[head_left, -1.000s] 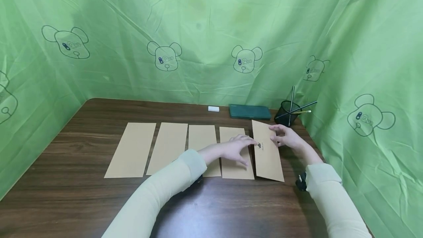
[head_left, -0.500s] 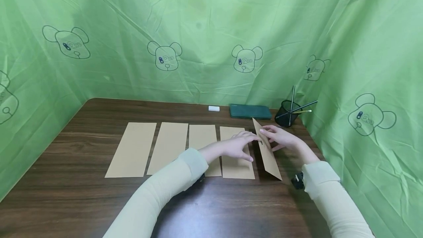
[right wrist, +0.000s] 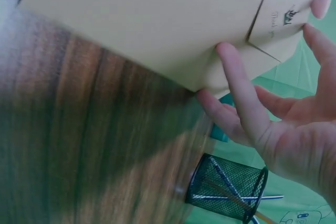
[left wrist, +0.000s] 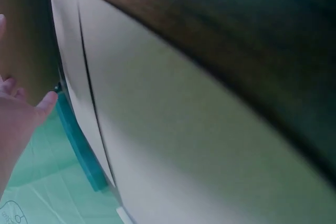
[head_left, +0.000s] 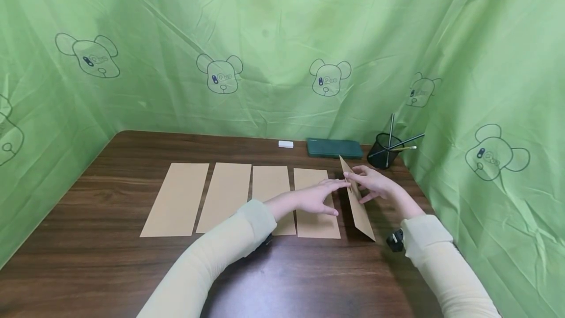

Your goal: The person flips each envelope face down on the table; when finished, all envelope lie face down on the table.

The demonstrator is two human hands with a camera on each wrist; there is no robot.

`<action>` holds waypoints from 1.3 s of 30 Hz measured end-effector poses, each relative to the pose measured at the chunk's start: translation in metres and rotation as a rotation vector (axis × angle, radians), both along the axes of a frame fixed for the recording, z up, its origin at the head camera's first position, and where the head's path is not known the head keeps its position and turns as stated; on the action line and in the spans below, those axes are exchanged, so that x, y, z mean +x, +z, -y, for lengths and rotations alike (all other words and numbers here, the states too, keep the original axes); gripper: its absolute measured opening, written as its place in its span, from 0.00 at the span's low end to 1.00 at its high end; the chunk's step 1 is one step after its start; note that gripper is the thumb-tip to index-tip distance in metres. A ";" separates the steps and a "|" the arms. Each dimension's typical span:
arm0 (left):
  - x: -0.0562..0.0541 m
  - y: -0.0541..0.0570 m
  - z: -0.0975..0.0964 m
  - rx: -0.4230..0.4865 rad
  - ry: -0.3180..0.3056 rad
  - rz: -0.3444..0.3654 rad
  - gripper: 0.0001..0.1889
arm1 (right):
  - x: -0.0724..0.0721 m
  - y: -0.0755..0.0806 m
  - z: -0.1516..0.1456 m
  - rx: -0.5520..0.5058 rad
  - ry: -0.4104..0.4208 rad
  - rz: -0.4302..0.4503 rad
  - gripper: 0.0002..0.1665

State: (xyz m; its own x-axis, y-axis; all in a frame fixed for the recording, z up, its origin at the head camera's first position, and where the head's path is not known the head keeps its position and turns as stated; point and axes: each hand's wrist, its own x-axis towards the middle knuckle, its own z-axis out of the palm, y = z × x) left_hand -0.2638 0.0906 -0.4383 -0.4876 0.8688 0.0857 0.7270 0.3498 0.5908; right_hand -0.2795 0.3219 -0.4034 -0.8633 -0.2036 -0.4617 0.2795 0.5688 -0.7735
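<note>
A kraft-brown envelope (head_left: 360,216) at the right end of a row stands tilted on one long side. Its flap (right wrist: 270,19), printed with a small crown and "Thank you", shows in the right wrist view. My left hand (head_left: 314,198) reaches across with straight fingers, the fingertips touching the envelope's raised edge. From the other side, my right hand (head_left: 375,183) touches the same envelope, its fingers (right wrist: 241,93) spread over the face and edge. In the left wrist view my left thumb (left wrist: 46,103) stands apart from the paper.
Several flat brown envelopes, such as the leftmost (head_left: 176,200), lie side by side on the wooden table (head_left: 282,278). Behind them are a white eraser-like block (head_left: 286,145), a green case (head_left: 334,148) and a black mesh pen cup (head_left: 382,153). Green curtain (head_left: 273,28) surrounds the table.
The right-end envelope has gone from a slight tilt to steeply raised, its left edge swinging up and rightward. Both hands have shifted slightly with it. The other envelopes stay put.
</note>
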 end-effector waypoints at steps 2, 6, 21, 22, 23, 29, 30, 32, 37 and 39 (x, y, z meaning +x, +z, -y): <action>0.000 -0.002 0.000 0.026 0.018 0.053 0.43 | 0.002 -0.001 -0.002 -0.031 -0.001 -0.012 0.52; -0.002 -0.005 -0.001 0.095 0.040 0.133 0.42 | 0.012 -0.001 -0.006 -0.097 0.051 -0.048 0.47; -0.019 0.007 -0.002 0.093 0.049 0.069 0.40 | 0.035 -0.001 -0.012 -0.165 0.250 -0.112 0.44; -0.021 0.007 -0.003 0.089 0.059 0.070 0.40 | 0.036 0.000 -0.011 -0.168 0.251 -0.096 0.45; -0.022 0.007 -0.003 0.088 0.071 0.082 0.40 | 0.037 0.000 -0.010 -0.176 0.254 -0.082 0.46; -0.026 0.005 -0.005 0.164 0.132 0.231 0.46 | 0.039 0.000 -0.003 -0.206 0.249 -0.080 0.48; -0.026 0.004 -0.006 0.171 0.135 0.241 0.46 | 0.039 0.000 -0.002 -0.206 0.244 -0.089 0.47; -0.024 0.003 -0.008 0.170 0.144 0.243 0.47 | 0.039 0.001 0.001 -0.210 0.234 -0.111 0.46; -0.021 0.001 -0.013 0.177 0.142 0.233 0.45 | 0.040 0.004 0.005 -0.234 0.206 -0.150 0.42; -0.020 0.001 -0.015 0.186 0.141 0.235 0.44 | 0.040 0.006 0.006 -0.244 0.198 -0.170 0.42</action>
State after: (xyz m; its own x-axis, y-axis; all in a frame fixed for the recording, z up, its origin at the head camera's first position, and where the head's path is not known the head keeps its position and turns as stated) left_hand -0.2836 0.1053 -0.4373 -0.6269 0.7716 0.1079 0.5157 0.3071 0.7998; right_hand -0.2393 0.3157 -0.3974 -0.8565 -0.4613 -0.2317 0.0376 0.3919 -0.9193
